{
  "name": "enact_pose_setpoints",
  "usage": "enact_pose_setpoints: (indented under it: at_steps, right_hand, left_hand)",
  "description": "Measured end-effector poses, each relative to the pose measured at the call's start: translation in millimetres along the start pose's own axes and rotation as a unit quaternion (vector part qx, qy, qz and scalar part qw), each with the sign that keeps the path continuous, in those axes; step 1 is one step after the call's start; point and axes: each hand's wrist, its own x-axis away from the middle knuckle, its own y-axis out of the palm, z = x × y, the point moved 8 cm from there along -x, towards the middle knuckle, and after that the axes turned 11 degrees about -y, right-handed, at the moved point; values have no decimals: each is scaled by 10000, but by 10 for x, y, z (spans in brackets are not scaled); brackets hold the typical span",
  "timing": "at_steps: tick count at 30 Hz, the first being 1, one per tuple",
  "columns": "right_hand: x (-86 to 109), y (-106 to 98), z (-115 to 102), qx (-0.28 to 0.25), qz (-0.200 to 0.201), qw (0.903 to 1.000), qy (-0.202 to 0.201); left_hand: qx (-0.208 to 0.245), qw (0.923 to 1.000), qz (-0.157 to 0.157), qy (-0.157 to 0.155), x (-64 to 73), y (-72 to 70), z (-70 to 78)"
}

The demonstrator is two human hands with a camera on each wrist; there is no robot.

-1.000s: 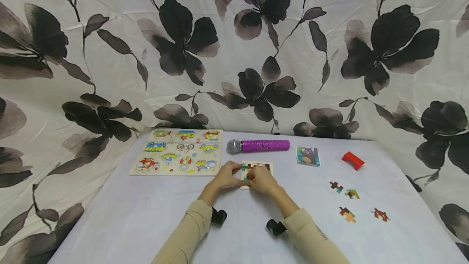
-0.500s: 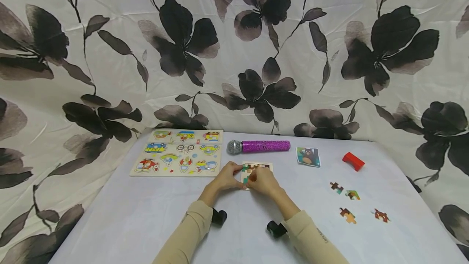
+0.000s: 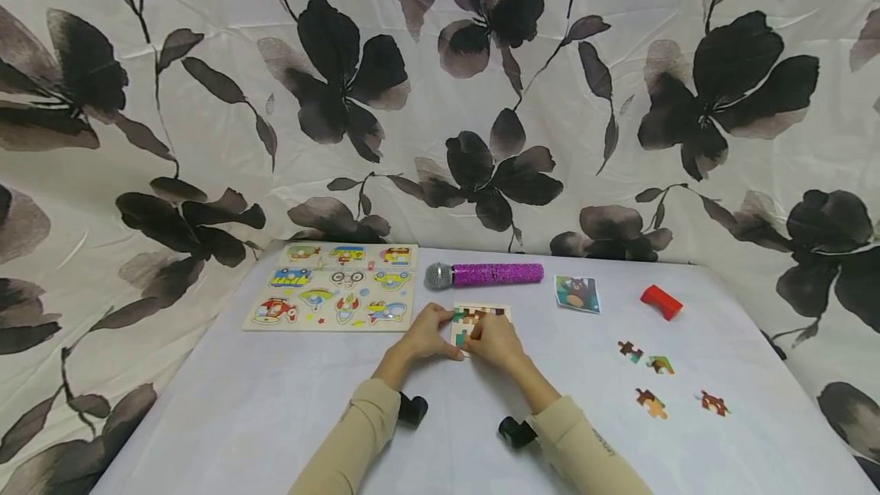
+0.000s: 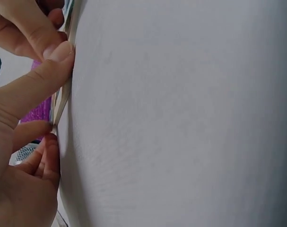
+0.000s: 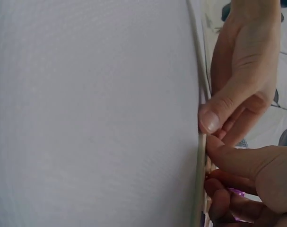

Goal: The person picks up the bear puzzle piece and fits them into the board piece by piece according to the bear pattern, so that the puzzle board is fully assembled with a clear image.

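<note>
A small wooden jigsaw puzzle tray point(image 3: 462, 333) lies flat on the table between my two hands, with brown and teal pieces in it. My left hand point(image 3: 426, 333) holds its left side, thumb at the near corner and fingers along the far part of the edge. In the left wrist view, the thumb point(image 4: 46, 78) presses the tray's near edge. My right hand point(image 3: 496, 338) bends over the tray, thumb and curled fingers pinching at a puzzle piece that they mostly hide. The right wrist view shows the right fingers point(image 5: 228, 194) low at the tray's surface.
Several loose puzzle pieces point(image 3: 651, 402) lie to the right. A red block point(image 3: 662, 302) and a bear picture card point(image 3: 578, 294) are behind them. A purple microphone point(image 3: 488, 274) lies beyond the tray. At the left is a vehicle peg puzzle board point(image 3: 333, 296). Floral cloth point(image 3: 481, 113) hangs behind.
My left thumb has slid slightly toward me, to the tray's near corner. The right hand stays over the tray with small finger movements. The loose pieces have not moved.
</note>
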Motion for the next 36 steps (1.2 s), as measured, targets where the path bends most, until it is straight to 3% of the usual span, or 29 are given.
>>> enact_pose_setpoints:
  at_steps: [5, 9, 13, 19, 25, 30, 36]
  right_hand:
    - [22, 12, 7, -86, 91, 9999, -12]
    - [43, -18, 1, -478, -266, 9976, -422]
    - [154, -247, 168, -909, -399, 9938, -499]
    - [537, -919, 766, -443, 325, 9978, 361]
    - [1088, -1411, 1321, 340, 277, 9902, 1327]
    - [1417, -1587, 1605, 935, 156, 9796, 1772]
    - [1549, -1568, 1733, 686, 52, 9788, 1931]
  left_hand:
    - [35, 10000, 90, 3, 5, 3, -1]
    - [139, 9998, 127, -55, 16, 2, -6]
    - [128, 9999, 59, -80, 25, 26, -3]
    - [136, 9998, 86, -95, 23, 13, -3]
    - [153, 9997, 139, -151, 12, -3, -9]
    - [167, 9997, 156, -130, 11, -4, 3]
    - [186, 9994, 175, -215, 10, 1, -10]
